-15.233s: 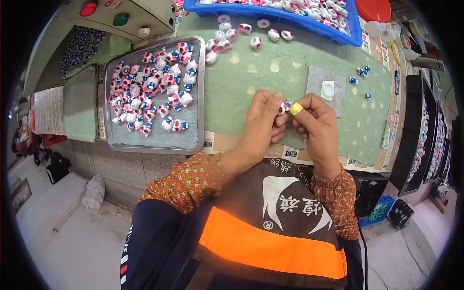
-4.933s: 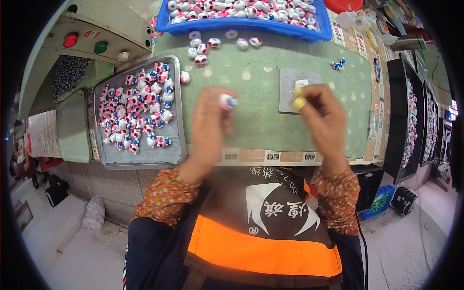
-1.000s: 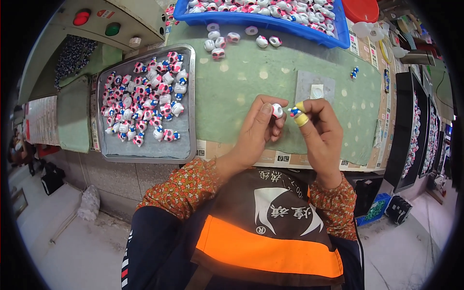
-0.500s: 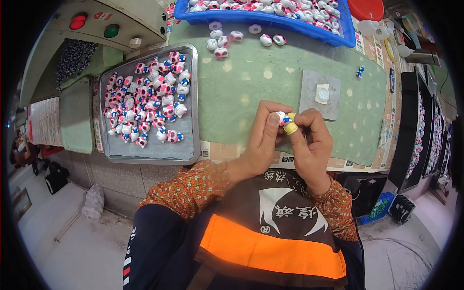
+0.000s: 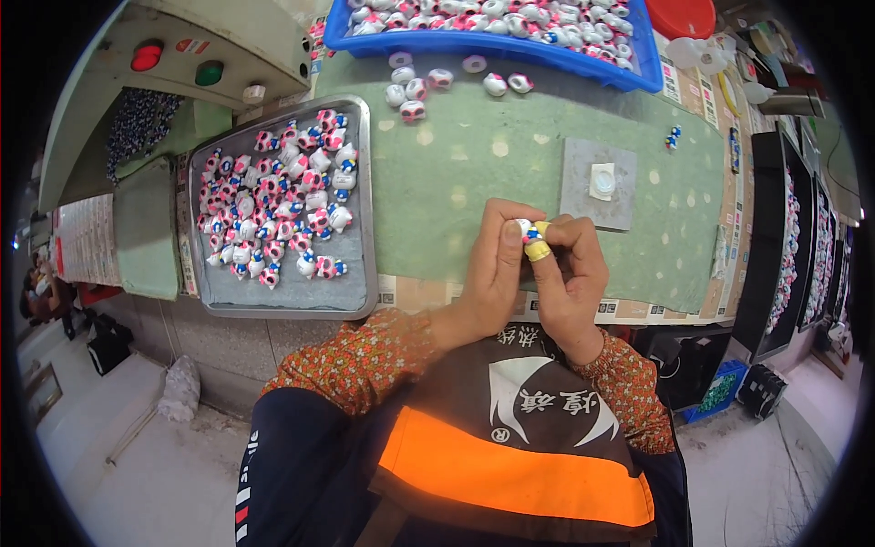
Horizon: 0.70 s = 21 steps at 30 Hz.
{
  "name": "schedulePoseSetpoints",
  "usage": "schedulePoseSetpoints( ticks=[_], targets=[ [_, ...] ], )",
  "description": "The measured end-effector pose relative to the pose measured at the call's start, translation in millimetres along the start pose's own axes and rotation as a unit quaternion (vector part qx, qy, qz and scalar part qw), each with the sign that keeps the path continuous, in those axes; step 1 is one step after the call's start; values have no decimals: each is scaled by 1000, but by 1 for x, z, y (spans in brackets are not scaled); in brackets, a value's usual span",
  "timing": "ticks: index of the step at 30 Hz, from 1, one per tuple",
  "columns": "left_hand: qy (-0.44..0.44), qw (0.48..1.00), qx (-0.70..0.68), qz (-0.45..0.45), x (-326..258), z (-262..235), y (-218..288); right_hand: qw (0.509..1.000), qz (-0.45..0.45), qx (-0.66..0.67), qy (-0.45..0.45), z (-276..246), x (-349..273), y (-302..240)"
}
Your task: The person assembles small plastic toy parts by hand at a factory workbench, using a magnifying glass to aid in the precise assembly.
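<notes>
In front of my body both hands meet on one small toy figurine (image 5: 531,233) with a white head and a blue body. My left hand (image 5: 489,278) is closed, pinching it by the head side between thumb and fingers. From the other side my right hand (image 5: 574,278) grips the blue part with thumb and forefinger, both wearing yellow finger covers (image 5: 539,251). Fingers hide much of the figurine. To the left, a metal tray (image 5: 366,219) holds many like figurines (image 5: 287,210) with white and pink heads and blue bodies.
A blue bin (image 5: 510,46) full of white and pink heads stands at the far side, with several loose heads (image 5: 413,110) before it. A grey square plate (image 5: 583,211) bears a white round piece (image 5: 602,181). Small blue figures (image 5: 673,139) lie right. A machine with buttons (image 5: 209,73) stands far left.
My right hand has shifted slightly left and turned around the figurine, and more of the head is covered. The whole view has moved slightly.
</notes>
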<state>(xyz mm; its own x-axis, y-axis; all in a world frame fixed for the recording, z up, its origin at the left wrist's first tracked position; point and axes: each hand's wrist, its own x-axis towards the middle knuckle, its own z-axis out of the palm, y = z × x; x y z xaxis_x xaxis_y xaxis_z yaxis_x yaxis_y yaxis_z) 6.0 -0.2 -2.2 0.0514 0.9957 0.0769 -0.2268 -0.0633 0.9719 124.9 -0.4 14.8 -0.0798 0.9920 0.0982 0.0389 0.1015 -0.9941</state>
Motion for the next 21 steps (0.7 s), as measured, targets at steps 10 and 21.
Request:
schedulePoseSetpoints(
  ticks=[10,21],
  targets=[
    [120,990,33,-70,28,-76,51,973,-22,-197,118,-87,64,-17],
    [182,707,675,109,22,-199,80,857,-60,-493,138,-153,120,8]
  ],
)
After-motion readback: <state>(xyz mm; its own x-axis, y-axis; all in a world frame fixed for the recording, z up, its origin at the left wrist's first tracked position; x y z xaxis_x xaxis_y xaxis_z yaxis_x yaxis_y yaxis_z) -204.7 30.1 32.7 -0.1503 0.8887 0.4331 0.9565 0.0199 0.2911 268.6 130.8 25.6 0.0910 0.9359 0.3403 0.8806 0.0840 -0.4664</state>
